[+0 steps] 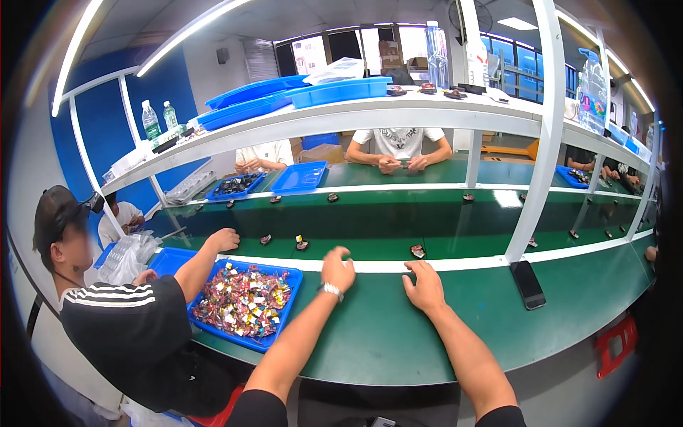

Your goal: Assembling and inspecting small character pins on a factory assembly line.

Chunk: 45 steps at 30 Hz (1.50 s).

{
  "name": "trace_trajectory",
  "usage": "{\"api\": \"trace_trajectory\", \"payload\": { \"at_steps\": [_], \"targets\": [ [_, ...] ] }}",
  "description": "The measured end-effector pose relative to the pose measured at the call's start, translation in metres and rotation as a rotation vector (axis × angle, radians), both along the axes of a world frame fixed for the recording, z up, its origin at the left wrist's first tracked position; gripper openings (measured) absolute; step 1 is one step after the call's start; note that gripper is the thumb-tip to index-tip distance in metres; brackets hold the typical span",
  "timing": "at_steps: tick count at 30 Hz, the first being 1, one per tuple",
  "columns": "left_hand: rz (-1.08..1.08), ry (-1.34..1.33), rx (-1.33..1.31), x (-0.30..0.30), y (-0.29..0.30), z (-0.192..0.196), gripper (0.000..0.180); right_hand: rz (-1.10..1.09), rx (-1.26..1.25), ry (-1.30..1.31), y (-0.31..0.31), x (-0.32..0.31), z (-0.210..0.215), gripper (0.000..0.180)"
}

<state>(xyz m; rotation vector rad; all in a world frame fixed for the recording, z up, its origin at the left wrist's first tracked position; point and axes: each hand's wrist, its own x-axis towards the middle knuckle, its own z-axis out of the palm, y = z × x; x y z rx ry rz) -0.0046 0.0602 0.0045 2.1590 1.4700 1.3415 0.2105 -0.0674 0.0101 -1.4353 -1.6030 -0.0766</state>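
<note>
My left hand (339, 270), with a light band on its wrist, hovers at the white rail (377, 266) along the green conveyor; nothing shows in its fingers. My right hand (425, 286) is over the near edge of the same rail, thumb and fingers apart and holding nothing. Just beyond its fingertips, a small dark and red part with a pale patch (417, 251) lies on the belt (363, 238). Left of my left hand, another small part with a yellow piece (302, 245) rests on the belt. A blue tray (298, 281) heaped with small wired parts stands beside my left forearm.
A black phone (527, 285) lies on the green bench right of my right hand. At left a co-worker (128, 320) reaches toward the belt. White posts (538, 142) hold a shelf with blue trays (341, 91) and bottles. More people sit across the conveyor. A red stool (616, 346) is at lower right.
</note>
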Motion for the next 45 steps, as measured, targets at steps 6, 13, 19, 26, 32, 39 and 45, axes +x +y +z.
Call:
{"api": "trace_trajectory", "payload": {
  "at_steps": [6,13,19,26,32,39,45],
  "targets": [
    [0.543,0.210,-0.291,-0.041,0.077,0.019,0.056,0.044,-0.060,0.036,0.001,0.012,-0.002,0.026],
    [0.577,0.412,-0.316,-0.060,0.091,0.015,0.025,0.064,-0.069,0.008,0.009,0.005,0.000,0.025],
    [0.365,0.417,-0.105,-0.037,0.045,0.013,0.027,0.057,-0.105,0.093,0.006,0.009,0.001,0.026],
    [-0.030,0.260,-0.155,-0.009,-0.105,0.007,0.050,0.037,-0.094,0.297,-0.063,0.013,-0.008,0.022],
    [-0.198,0.136,0.024,-0.043,-0.147,0.005,0.039,0.026,-0.158,0.321,-0.192,0.022,0.007,0.020],
    [-0.158,0.183,-0.041,-0.041,-0.154,-0.001,0.042,-0.095,-0.157,0.339,-0.214,0.021,-0.009,0.015],
    [-0.143,0.226,-0.015,-0.043,-0.146,0.004,0.044,-0.170,-0.155,0.393,-0.197,0.025,-0.003,0.017]
  ]
}}
